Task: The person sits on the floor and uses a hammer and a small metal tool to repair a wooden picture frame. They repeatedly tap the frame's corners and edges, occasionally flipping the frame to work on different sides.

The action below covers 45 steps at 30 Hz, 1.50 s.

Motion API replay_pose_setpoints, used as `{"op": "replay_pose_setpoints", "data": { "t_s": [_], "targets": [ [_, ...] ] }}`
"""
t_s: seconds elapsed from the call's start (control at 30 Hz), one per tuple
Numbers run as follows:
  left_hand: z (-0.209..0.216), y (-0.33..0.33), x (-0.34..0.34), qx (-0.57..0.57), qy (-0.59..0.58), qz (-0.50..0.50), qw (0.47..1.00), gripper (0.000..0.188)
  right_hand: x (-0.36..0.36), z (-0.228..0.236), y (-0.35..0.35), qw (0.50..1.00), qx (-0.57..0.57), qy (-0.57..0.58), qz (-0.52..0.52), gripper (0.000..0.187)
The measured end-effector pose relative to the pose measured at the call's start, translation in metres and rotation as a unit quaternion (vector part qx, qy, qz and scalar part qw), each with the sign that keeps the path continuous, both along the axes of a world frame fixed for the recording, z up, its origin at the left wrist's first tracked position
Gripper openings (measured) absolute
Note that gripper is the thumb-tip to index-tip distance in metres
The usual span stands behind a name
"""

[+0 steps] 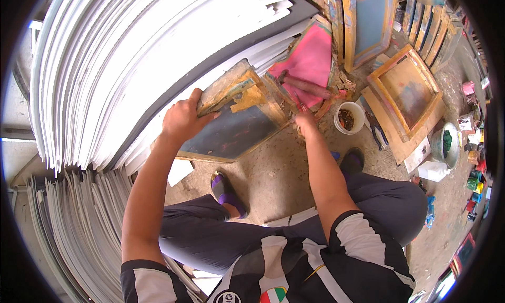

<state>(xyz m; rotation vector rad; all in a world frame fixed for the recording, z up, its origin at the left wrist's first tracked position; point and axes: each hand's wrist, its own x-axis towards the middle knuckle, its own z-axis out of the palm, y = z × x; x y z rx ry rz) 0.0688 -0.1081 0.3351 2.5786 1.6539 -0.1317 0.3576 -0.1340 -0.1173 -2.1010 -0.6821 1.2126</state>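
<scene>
One screen-printing frame (231, 133) is likely steadied by your left hand (181, 119), fingers clasping its edge; I cannot tell what your right hand (304, 121) grips.

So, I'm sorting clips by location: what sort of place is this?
Probably a screen-printing workshop: the dark framed panel, other wooden-framed panels and stacked white sheets suggest it.

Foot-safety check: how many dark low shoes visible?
2: left shoe, below the dark-panelled wooden frame the left hand holds; right shoe, below the round white plastic bucket. Clutter may hide others.
</scene>
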Motion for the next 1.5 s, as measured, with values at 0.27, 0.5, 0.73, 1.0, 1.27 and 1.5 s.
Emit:
{"op": "replay_pose_setpoints", "data": {
  "t_s": [0.27, 0.5, 0.73, 1.0, 1.27, 1.5],
  "targets": [
    [-0.002, -0.016, -0.020, -0.005, 0.004, 0.030, 1.000, 0.062, 0.108, 0.324, 0.062, 0.943, 0.286, 0.160, -0.050, 0.032],
    [0.000, -0.017, -0.027, -0.018, -0.100, -0.014, 0.995, 0.051, 0.040, 0.304, 0.020, 0.938, 0.326, -0.094, 0.072, 0.041],
    [-0.005, -0.018, -0.032, 0.008, -0.107, 0.046, 0.993, 0.054, -0.057, 0.349, -0.003, 0.952, 0.197, 0.012, 0.233, 0.069],
    [-0.004, -0.020, -0.025, -0.005, -0.105, 0.092, 0.990, 0.060, -0.091, 0.354, -0.013, 0.944, 0.210, -0.185, 0.173, 0.075],
    [0.006, -0.029, -0.020, -0.006, -0.103, 0.118, 0.988, 0.067, -0.109, 0.330, 0.005, 0.932, 0.312, -0.013, 0.186, 0.064],
    [0.002, 0.008, 0.045, 0.013, -0.104, 0.148, 0.983, 0.075, -0.113, 0.326, 0.004, 0.863, 0.359, 0.346, 0.080, 0.042]
  ]
}}
